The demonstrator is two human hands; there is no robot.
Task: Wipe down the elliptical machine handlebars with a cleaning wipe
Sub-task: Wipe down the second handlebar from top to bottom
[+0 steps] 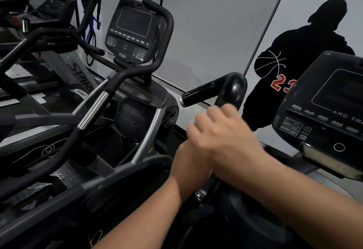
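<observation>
Bare right hand (222,131) and left hand (189,162), both curled around glossy black tubular handlebar (231,89) with chrome-capped stub; wipe unseen.

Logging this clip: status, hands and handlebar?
Right hand gripping the handlebar below its bend. Left hand underneath, mostly hidden, grip unclear. No wipe visible. Nothing in the way.

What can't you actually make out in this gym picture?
- Cleaning wipe: not visible; the right hand, blurred by motion, covers the handlebar below its bend.
- Left hand: its fingers are hidden behind the right hand and wrist.
- Near console: cut off by the right edge.
- Keypad labels on the far console: too small to read.
</observation>
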